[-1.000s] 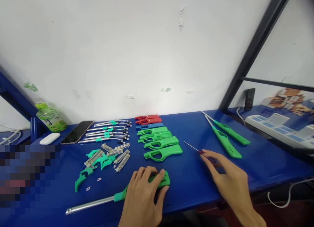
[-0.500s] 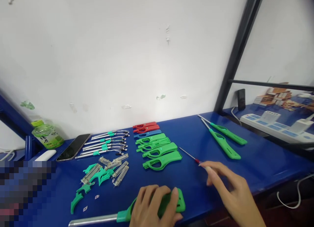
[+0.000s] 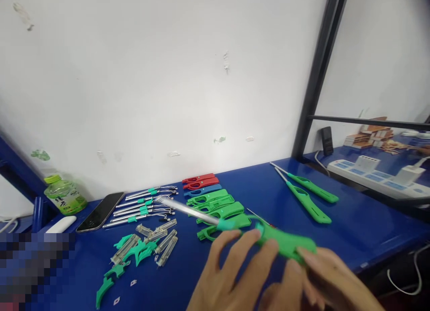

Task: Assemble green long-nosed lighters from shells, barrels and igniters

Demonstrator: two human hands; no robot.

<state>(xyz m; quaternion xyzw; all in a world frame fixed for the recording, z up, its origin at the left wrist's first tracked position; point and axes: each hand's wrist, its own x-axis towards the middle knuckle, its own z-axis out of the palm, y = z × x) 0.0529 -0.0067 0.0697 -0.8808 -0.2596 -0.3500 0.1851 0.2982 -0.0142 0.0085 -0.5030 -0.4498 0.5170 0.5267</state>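
A green long-nosed lighter [image 3: 285,240] with a metal tube [image 3: 191,211] is lifted above the blue table, tube pointing up and left. My left hand [image 3: 242,275] wraps round its middle near the trigger. My right hand [image 3: 336,275] grips the handle's butt end; some of its fingers are hidden behind the left hand. Behind the lighter a thin screwdriver [image 3: 255,215] lies on the table, its red handle mostly covered. Beyond it are green handle shells [image 3: 231,209], a blue shell [image 3: 204,186] and red shells [image 3: 201,181] in a column.
To the left lie metal tubes with wires [image 3: 134,208], clear fuel tanks [image 3: 167,250] and teal triggers [image 3: 105,288]. Two whole green lighters [image 3: 307,201] rest on the right. A phone [image 3: 101,211], a bottle [image 3: 65,194] and a power strip [image 3: 376,176] stand farther out.
The lighter has risen off the table and moved right in my left hand. My right hand has let go of the screwdriver and taken the handle's end.
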